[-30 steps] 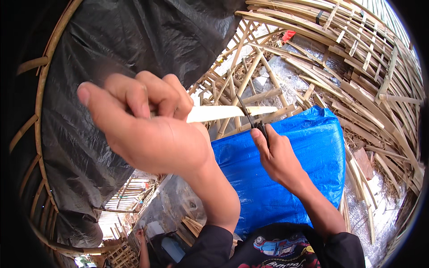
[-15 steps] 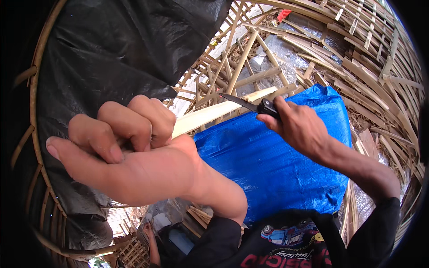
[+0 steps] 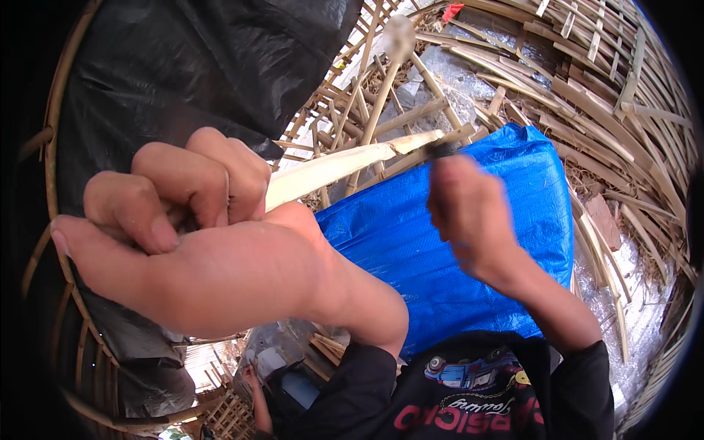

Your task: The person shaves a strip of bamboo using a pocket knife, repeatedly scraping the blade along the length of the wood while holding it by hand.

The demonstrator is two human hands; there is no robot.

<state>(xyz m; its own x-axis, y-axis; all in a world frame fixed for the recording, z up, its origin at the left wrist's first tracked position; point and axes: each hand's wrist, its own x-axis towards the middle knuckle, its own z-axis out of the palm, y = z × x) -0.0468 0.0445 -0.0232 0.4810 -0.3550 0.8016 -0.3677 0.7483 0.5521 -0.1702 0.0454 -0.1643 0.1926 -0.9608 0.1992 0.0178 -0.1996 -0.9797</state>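
1. Hands: two of the wearer's own. The left hand is clenched round one pale strip, its fingers curled in and its thumb pointing left; the strip's near end is hidden inside the fist.
2. The right hand, blurred, grasps one dark handle, of which only the top shows; blur hides what it ends in.
3. The strip slants up and right from the left fist, past the far edge of one blue sheet spread before the wearer's lap. Its tip is just beside the handle; whether it touches the sheet, I cannot tell. A notch-like break shows near the tip.
4. Containers: one slatted, basket-like thing stands at the lower left; its inside is too small to tell.
5. One black sheet hangs at the left, beside a curved pole.
6. Beyond the blue sheet's far right corner lies a heap of bamboo, overlapping too much to count. One red scrap is at its far end; one reddish block lies off the blue sheet's right edge.
7. One other person's arm shows near the basket-like thing.
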